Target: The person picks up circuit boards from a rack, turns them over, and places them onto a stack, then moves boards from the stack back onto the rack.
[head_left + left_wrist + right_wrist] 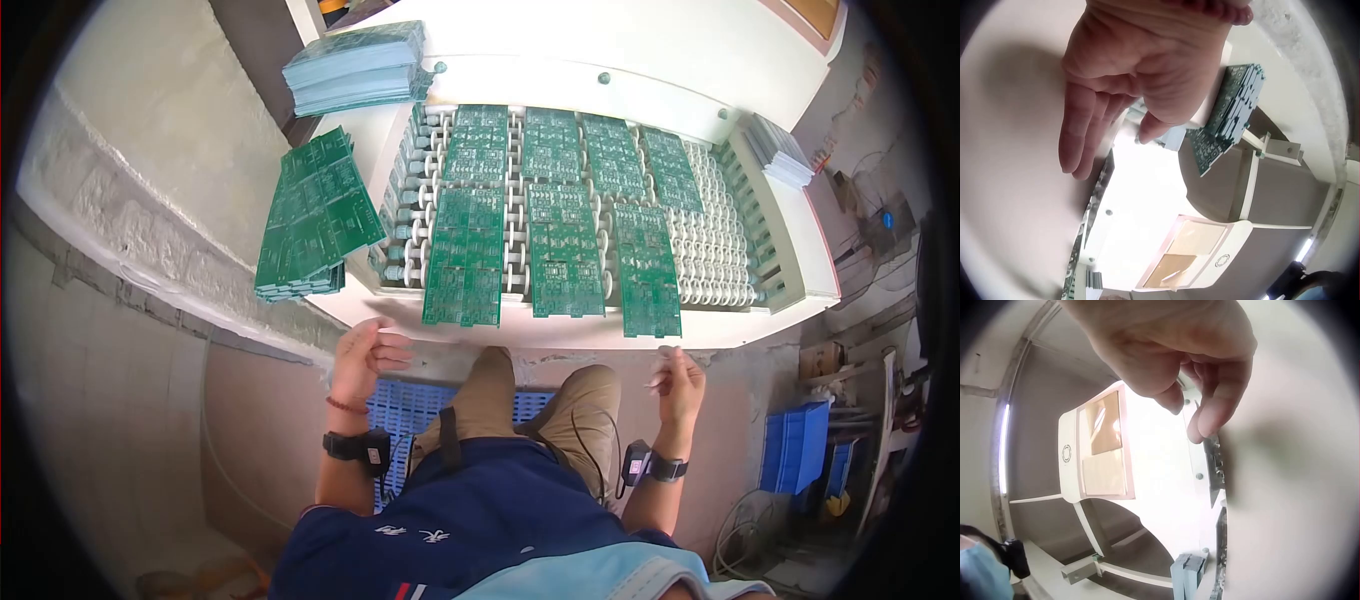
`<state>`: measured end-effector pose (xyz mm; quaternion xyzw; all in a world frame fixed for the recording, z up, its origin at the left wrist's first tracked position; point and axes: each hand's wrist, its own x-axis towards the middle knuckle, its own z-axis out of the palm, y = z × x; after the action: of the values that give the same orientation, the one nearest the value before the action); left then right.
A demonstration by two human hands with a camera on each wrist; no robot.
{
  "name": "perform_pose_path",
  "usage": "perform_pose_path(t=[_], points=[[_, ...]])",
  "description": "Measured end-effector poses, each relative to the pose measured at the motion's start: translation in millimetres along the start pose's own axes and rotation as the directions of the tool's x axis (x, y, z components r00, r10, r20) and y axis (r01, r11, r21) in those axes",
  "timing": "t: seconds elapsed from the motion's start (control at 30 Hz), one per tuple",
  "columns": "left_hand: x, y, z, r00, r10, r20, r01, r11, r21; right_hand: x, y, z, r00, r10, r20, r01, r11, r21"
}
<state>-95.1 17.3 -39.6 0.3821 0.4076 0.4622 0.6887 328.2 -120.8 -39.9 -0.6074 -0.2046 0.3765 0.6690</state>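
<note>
Deep green circuit boards, finely patterned with pale grids of tracks, are shown against rows of white rollers. The same green is seen in a side stack of boards. A pile of sheets is coloured pale blue-grey, and the machine housing is white. A bright blue slatted grid and a blue crate are seen. Tan trousers, a navy shirt, black wrist straps and a reddish-brown bead bracelet are worn.

Glossy green circuit boards lie on white plastic rollers.
</note>
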Motion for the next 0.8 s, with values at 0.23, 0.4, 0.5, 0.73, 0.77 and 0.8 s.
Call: perform_pose_path(t=[0.23,0.4,0.5,0.73,0.77,0.8], points=[[-10,24,-8,0.945,0.202,-0.257,-0.216,0.976,-0.027,-24,-39,100,0.611,-0.545,0.575,0.778,0.277,-0.564],[-17,46,0,0.753,0.478,-0.452,-0.474,0.871,0.13,3,-24,139,0.508,-0.524,0.684,0.793,-0.025,-0.608],[-23,50,-14,0.568,0.665,-0.484,-0.577,0.742,0.342,10,-13,144,0.497,-0.506,0.705,0.794,-0.063,-0.605],[-24,82,-8,0.364,0.912,-0.19,-0.486,0.359,0.797,-4,-40,158,0.54,-0.447,0.713,0.796,-0.004,-0.606],[-22,86,-8,0.355,0.913,-0.199,-0.485,0.362,0.796,-6,-46,164,0.569,-0.442,0.693,0.789,0.057,-0.612],[-22,90,-7,0.358,0.928,-0.105,-0.389,0.251,0.887,-6,-52,171,0.518,-0.457,0.723,0.834,0.085,-0.544]])
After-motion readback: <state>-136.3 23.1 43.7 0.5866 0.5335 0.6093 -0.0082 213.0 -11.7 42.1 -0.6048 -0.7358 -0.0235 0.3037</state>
